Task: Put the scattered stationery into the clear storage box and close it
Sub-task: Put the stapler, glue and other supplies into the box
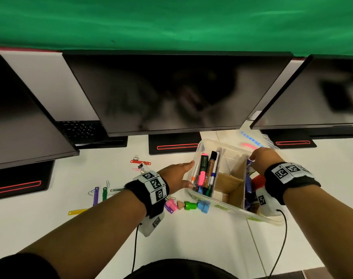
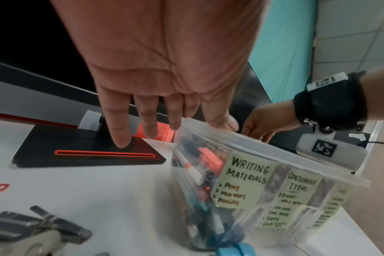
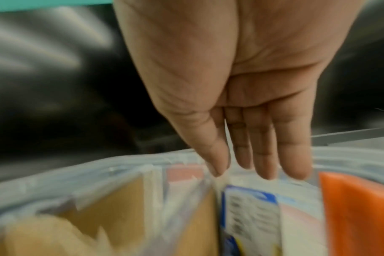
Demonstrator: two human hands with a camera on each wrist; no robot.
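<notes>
The clear storage box (image 1: 232, 208) stands open at centre right, split by cardboard dividers. Pens and markers (image 1: 206, 172) fill its left compartment. My left hand (image 1: 183, 174) lies against the box's left wall with straight fingers, and the thumb (image 2: 221, 121) touches the rim (image 2: 274, 155). My right hand (image 1: 260, 158) reaches over the right compartment, its straight fingertips (image 3: 267, 171) at the far rim, holding nothing. Below them sit a blue packet (image 3: 250, 216) and an orange item (image 3: 357, 207). A green stamp (image 1: 190, 205), a blue stamp (image 1: 203, 207) and a pink piece (image 1: 171, 204) lie loose before the box.
Coloured clips and fasteners (image 1: 95, 195) are scattered on the white table to the left, with a red one (image 1: 140, 162) farther back. The lid (image 1: 250, 139) lies behind the box. Three dark monitors on black stands (image 1: 173, 146) line the back.
</notes>
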